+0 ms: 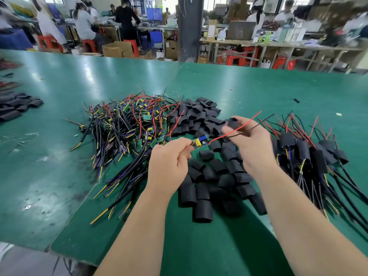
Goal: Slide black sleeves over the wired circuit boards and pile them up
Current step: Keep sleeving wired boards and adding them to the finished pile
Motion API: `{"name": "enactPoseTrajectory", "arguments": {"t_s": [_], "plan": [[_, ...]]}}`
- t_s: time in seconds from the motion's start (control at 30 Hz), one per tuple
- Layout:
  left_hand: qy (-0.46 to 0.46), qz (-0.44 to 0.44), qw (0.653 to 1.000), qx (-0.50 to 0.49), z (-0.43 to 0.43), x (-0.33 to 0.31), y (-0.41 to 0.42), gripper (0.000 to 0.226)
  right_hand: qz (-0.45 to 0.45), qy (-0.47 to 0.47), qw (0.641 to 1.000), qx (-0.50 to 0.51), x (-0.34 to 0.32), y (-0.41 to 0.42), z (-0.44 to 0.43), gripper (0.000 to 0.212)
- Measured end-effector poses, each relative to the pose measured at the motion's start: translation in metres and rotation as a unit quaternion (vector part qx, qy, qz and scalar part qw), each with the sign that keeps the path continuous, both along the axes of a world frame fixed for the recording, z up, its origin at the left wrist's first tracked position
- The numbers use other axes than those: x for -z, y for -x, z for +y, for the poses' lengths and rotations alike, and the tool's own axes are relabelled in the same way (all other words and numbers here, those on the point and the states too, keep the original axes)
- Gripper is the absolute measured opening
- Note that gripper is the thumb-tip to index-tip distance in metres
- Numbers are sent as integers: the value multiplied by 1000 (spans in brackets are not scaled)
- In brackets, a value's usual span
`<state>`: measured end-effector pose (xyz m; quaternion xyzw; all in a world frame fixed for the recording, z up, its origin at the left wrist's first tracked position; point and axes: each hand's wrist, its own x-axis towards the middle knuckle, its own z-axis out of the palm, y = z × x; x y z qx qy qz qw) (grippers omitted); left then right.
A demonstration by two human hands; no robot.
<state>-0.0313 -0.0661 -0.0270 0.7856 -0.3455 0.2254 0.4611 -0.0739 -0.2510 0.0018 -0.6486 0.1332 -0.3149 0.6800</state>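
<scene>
My left hand (171,164) pinches one end of a small circuit board (200,142) with a yellow capacitor, held above the table. Its red and black wires (239,127) run right, through my right hand (251,144), which holds a black sleeve (233,122) between thumb and fingers around those wires. Loose black sleeves (209,176) lie heaped under and behind both hands. A tangle of bare wired boards (129,124) sits to the left. Sleeved boards (310,154) are piled on the right, wires fanning out.
The green table (59,156) has a seam and a near edge at lower left. More black sleeves (16,106) lie at the far left. A stray sleeve (296,100) lies beyond the right pile. People work at benches in the background.
</scene>
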Motion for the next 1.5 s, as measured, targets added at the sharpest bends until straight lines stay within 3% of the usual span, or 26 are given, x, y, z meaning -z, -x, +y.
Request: {"name": "enactPoseTrajectory", "arguments": {"t_s": [0.07,0.13,0.2,0.37,0.57,0.8,1.0,1.33,1.5], "plan": [[-1,9,1000,9,0,1,-1,18,-52,-199,978,-32,-5,18,-10,6],[-5,8,1000,17,1,3,-1,20,-98,-342,933,-53,-8,32,-16,16],[-6,2,1000,24,3,3,-1,20,-125,-417,899,-41,-10,40,-14,26],[-11,-5,999,48,5,4,0,17,-167,-506,845,-43,-9,43,-9,24],[-22,-15,999,45,6,3,2,18,-192,-532,824,-40,-10,46,-8,25],[-31,-11,999,26,6,1,4,17,-193,-530,820,-95,-13,47,-6,41],[-21,-3,1000,3,7,0,5,19,-144,-463,867,-117,-16,54,-5,43],[-33,-8,999,11,6,-1,6,19,-174,-525,824,-121,-22,56,-5,51],[-39,-9,999,2,7,0,7,18,-167,-518,830,-119,-23,58,-6,49]]}}
